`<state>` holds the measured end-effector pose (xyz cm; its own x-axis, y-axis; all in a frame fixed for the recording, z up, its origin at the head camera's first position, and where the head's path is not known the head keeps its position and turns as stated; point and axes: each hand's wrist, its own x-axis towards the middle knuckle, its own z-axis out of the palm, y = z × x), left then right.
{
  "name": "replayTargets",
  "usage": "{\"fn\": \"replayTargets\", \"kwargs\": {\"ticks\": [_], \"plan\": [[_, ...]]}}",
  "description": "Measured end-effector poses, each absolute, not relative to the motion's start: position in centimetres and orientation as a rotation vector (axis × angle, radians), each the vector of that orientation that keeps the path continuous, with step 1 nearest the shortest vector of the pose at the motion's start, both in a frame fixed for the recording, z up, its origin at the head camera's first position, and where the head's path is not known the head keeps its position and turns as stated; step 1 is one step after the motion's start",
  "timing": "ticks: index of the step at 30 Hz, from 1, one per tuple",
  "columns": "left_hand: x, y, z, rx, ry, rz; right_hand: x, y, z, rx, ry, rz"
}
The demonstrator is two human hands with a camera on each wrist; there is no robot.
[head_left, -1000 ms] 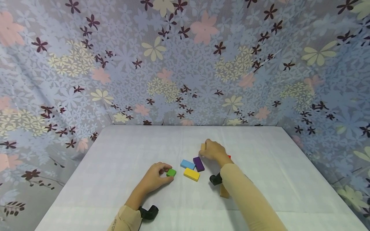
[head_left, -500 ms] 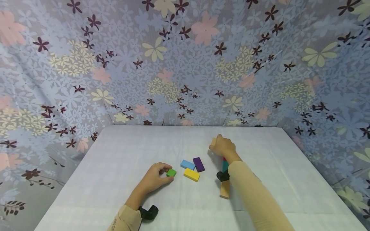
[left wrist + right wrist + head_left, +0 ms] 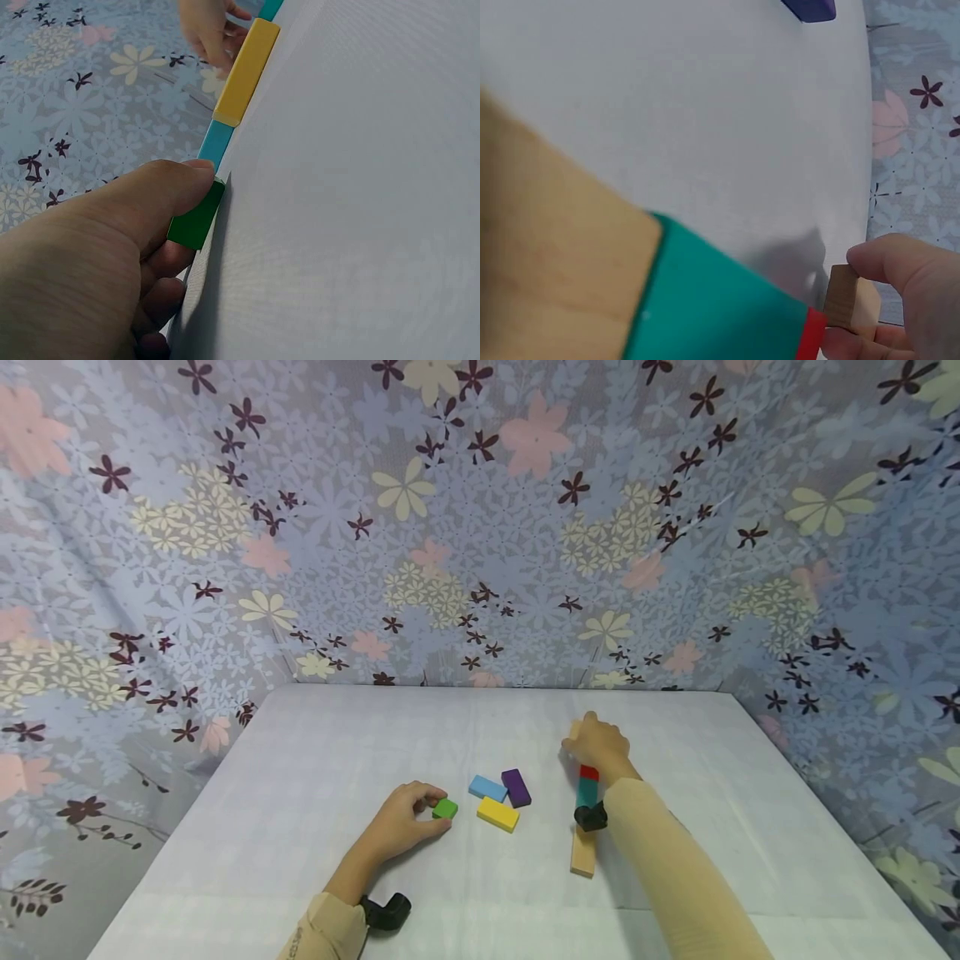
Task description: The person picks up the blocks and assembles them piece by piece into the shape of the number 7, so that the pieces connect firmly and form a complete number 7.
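My left hand [image 3: 408, 818] rests on the white tabletop and pinches a small green block [image 3: 199, 217] between thumb and fingers. Farther off on the right side, my right hand [image 3: 600, 745] holds a plain wooden block [image 3: 844, 296] by its sides, thumb on top in the right wrist view. That block is at the far end of a row of blocks, right at the edge of a red block [image 3: 589, 772]. Behind the red one come a teal block [image 3: 587, 792] and a longer wooden block [image 3: 582, 853] nearest me. The right wrist camera partly covers the row.
Between the hands lie a yellow block [image 3: 498, 814], a light blue block [image 3: 487, 788] and a purple block [image 3: 516, 787], close together. A white cloth covers the table [image 3: 360, 727]. Flowered fabric [image 3: 480, 527] hangs behind it and at both sides.
My right hand has carried the wooden block rightward from near the purple block to the far end of the row, bringing the red and teal blocks into view. The left hand stays still.
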<state>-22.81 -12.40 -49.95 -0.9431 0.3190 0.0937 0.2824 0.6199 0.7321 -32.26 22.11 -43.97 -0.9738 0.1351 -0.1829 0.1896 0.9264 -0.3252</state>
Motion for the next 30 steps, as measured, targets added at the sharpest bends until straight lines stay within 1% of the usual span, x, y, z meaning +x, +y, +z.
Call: {"fn": "replayTargets", "kwargs": {"ticks": [14,30], "plan": [[-22.8,-12.4,-49.9,0.508,2.790,1.251,-32.2,22.6,-44.9,0.273,2.885,-0.439],[-22.8,-12.4,-49.9,0.512,2.786,1.257,-31.4,23.4,-45.0,0.273,2.847,-0.518]]}}
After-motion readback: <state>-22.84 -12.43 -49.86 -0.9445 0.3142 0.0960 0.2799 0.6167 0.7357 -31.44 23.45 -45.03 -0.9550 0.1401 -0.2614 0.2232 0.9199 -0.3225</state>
